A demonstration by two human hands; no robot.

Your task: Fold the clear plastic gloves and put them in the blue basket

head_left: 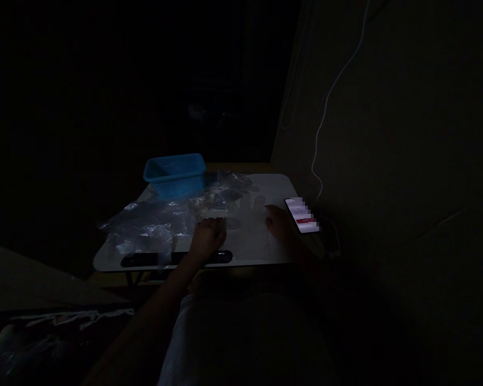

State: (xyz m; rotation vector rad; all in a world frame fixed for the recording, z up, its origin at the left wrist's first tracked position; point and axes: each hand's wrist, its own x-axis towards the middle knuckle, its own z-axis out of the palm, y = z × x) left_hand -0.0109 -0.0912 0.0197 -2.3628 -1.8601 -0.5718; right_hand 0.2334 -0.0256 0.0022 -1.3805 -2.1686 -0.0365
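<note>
The scene is very dark. My left hand (209,234) rests low over the white folding table (249,252), its fingers curled closed. Whatever may be inside that grip is hidden. Clear plastic bags (151,222) lie crumpled in a heap just left of it. On the right side of the table is my right hand (279,222), with index finger and thumb apart and nothing visible between them. Shadow covers its other fingers. Close beside the right hand, a phone (304,217) with a lit screen lies at the table's right edge.
A blue plastic basket (175,179) stands at the back left of the table, behind the bags. A dark slot (148,259) runs along the table's front edge. One white cable (317,134) hangs down the wall on the right. More plastic (20,354) shows at lower left.
</note>
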